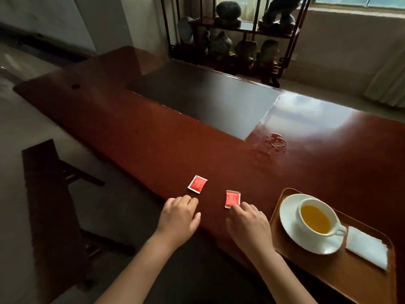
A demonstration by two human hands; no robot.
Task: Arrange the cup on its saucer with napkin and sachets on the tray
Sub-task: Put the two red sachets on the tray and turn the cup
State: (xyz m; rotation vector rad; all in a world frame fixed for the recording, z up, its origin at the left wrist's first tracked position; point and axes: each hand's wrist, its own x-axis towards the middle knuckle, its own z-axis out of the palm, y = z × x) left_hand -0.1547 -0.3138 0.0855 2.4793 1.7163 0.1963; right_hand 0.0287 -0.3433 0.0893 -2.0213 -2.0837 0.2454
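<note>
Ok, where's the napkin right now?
In the head view, the napkin lies flat on the tray at lower right, just right of the saucer that holds the cup, beside the cup's handle.

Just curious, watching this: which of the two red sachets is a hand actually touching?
The red sachet nearer the tray: the right hand has a fingertip on its near corner. The other red sachet lies untouched, just beyond the left hand.
</note>
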